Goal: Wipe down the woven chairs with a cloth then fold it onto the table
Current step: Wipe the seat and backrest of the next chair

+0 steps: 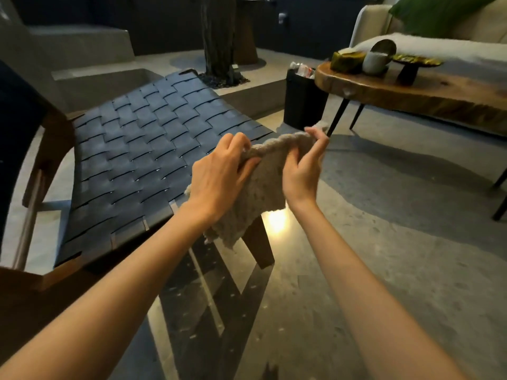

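You hold the cloth (263, 185) in the air between both hands, over the chair's (142, 160) front corner, not touching the counter (411, 89). Your left hand (219, 179) has its fingers (238, 144) closed on the cloth's top edge; your right hand (304, 165) pinches the far corner. The counter stands well apart to the right, carrying a green block (347, 61), a tilted cup (375, 61) (contents unclear) and a footed dish (417, 61). A black bin (303, 105) with litter stands beside the counter, a sofa (439, 37) behind.
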Available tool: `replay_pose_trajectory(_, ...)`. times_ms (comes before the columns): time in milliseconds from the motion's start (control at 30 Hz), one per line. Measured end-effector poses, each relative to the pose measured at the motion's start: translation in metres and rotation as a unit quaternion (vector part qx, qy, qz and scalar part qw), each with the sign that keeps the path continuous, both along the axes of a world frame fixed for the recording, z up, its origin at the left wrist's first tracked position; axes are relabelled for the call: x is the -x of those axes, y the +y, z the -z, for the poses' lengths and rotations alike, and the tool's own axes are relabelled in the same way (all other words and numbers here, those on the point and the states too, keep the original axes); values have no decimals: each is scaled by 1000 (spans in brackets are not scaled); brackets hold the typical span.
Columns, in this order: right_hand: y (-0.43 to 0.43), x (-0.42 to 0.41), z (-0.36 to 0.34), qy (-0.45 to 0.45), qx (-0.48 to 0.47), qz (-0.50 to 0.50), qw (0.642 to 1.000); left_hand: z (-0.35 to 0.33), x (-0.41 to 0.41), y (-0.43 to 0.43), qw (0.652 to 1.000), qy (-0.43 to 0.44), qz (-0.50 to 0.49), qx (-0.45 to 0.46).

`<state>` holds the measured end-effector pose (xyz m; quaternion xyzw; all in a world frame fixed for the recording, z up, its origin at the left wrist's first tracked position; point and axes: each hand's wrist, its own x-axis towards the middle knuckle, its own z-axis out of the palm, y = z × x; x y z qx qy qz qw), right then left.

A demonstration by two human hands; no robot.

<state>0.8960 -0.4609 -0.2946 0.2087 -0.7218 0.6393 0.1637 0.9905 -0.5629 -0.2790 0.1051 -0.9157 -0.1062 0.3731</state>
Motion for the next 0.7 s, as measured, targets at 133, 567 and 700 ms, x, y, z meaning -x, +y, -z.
replay_pose_trajectory(133, -34, 10, 0, -59, 1, 23, 998, 11, -3, -6, 1000, 4, -15, -19)
replay_pose_trajectory(567, -54, -29, 28, -121, -8, 69, 990, 21, -37, -14, 1000, 21, 12, 7)
replay_pose_trajectory(700, -61, -68, 43, -110, -112, 61, 986, 29, -75, -33, 1000, 15, 2, 26)
